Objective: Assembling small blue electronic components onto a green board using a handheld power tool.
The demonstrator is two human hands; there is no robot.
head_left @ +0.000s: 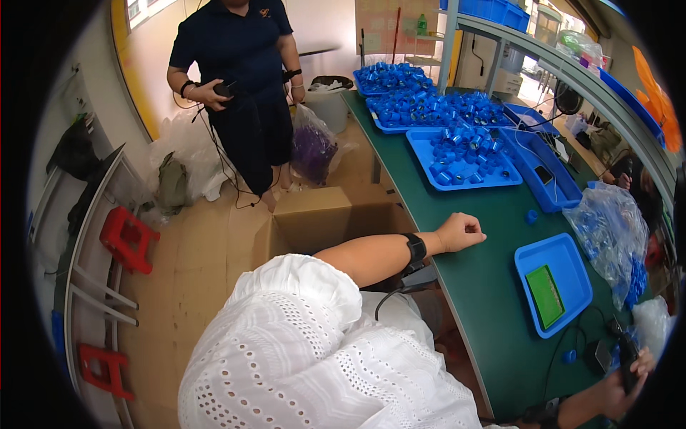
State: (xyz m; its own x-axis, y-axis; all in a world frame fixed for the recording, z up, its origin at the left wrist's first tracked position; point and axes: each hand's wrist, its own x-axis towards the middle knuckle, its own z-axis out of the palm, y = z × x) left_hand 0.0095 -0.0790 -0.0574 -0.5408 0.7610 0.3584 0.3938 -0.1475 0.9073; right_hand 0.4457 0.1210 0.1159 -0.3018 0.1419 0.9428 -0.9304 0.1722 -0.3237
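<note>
Black handheld device (627,352) gripped in right hand (620,392), at right end of green-topped table (479,307). Left hand (459,233) loosely closed, at table's near edge; contents cannot tell. Between hands: 1 blue tray (574,286) carrying green rectangular board (545,297). Blue cylindrical parts (468,143) heaped toward table's left end.

Left hand (459,232), fingers curled, at the left edge of a green table (477,314); the right hand (616,395), near right, grips a dark elongated object (628,357). A shallow blue tray (569,261) between them contains a green rectangular item (546,297). Farther trays (423,149) hold heaped blue cylindrical pieces (470,146), and a person (239,64) stands at far left.
</note>
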